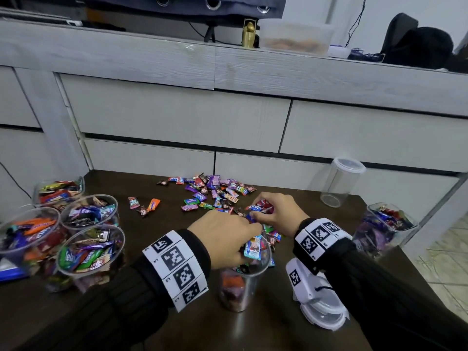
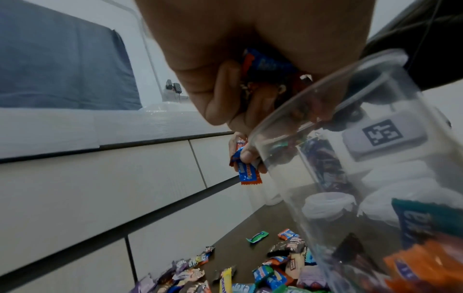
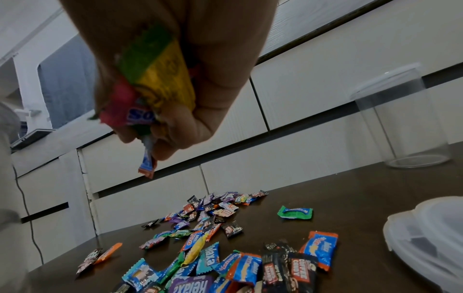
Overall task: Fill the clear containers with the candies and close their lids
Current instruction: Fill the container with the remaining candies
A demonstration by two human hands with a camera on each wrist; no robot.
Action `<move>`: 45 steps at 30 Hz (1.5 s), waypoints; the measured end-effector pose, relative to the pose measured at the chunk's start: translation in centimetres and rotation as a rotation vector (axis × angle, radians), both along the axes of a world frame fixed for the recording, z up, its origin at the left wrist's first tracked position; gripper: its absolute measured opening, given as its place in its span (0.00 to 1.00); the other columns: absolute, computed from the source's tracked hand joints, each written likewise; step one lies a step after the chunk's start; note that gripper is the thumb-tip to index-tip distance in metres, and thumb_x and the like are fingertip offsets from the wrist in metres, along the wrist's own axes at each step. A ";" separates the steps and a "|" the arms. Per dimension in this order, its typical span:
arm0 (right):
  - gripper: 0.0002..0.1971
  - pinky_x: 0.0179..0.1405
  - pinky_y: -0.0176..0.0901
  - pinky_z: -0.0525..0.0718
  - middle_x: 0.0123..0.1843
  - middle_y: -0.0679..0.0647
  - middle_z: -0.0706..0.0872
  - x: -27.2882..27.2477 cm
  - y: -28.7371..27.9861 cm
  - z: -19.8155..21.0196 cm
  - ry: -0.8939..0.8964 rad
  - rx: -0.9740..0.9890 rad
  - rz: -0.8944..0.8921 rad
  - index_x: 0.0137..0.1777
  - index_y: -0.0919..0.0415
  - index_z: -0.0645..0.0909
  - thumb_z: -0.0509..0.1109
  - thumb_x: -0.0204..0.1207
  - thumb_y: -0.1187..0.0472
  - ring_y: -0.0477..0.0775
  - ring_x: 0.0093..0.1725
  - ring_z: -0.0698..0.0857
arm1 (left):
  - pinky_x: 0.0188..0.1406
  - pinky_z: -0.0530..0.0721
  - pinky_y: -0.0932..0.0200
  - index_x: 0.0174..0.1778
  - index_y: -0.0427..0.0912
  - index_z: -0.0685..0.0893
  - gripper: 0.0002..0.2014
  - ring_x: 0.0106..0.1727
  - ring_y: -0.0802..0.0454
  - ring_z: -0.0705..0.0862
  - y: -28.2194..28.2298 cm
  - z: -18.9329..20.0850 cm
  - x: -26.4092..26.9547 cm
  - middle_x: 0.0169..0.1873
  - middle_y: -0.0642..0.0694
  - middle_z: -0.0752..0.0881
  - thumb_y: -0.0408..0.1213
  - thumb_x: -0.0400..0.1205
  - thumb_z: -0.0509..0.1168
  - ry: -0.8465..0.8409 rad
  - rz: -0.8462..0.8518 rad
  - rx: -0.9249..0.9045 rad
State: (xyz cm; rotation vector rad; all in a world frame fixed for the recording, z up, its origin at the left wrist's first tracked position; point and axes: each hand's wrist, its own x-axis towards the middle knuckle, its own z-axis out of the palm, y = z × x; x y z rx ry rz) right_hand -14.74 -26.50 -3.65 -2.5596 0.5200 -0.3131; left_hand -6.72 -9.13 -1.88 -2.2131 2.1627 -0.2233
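Observation:
A clear container (image 1: 239,287), partly filled with wrapped candies, stands open at the table's near middle. My left hand (image 1: 240,245) hovers over its rim (image 2: 325,126) and grips a bunch of candies (image 2: 265,64). Just behind it, my right hand (image 1: 262,212) is raised above the loose candy pile (image 1: 215,193) and clutches several candies, with yellow, green and pink wrappers (image 3: 160,87) in the palm. A blue-orange candy (image 3: 148,164) hangs pinched at its fingertips. More loose candies (image 3: 225,257) lie under that hand.
Several open containers full of candies (image 1: 91,249) crowd the left side of the table. An empty lidded container (image 1: 340,183) stands at the back right, and a filled one (image 1: 385,229) sits at the right edge. White lids (image 1: 321,312) lie beneath my right forearm.

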 end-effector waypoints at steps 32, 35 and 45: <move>0.12 0.37 0.31 0.74 0.49 0.53 0.86 -0.1 -0.5 0.3 0.070 -0.038 0.020 0.53 0.55 0.81 0.73 0.74 0.51 0.47 0.45 0.80 | 0.39 0.69 0.57 0.60 0.55 0.81 0.20 0.54 0.50 0.83 -0.5 1.3 -0.8 0.52 0.53 0.85 0.62 0.77 0.65 0.162 0.107 0.053; 0.11 0.37 0.33 0.73 0.48 0.54 0.87 -0.1 -0.8 0.5 0.039 -0.049 0.015 0.52 0.56 0.82 0.73 0.74 0.53 0.50 0.45 0.82 | 0.37 0.70 0.58 0.58 0.60 0.82 0.22 0.51 0.57 0.82 0.0 1.8 -0.1 0.48 0.58 0.87 0.68 0.76 0.61 0.281 0.125 -0.063; 0.06 0.31 0.22 0.73 0.33 0.39 0.82 0.1 2.5 3.2 -0.473 0.080 -0.023 0.44 0.51 0.79 0.75 0.73 0.57 0.32 0.31 0.80 | 0.74 0.72 0.56 0.81 0.54 0.60 0.60 0.74 0.60 0.71 1.1 -1.3 2.5 0.77 0.56 0.70 0.66 0.53 0.80 0.868 0.195 0.127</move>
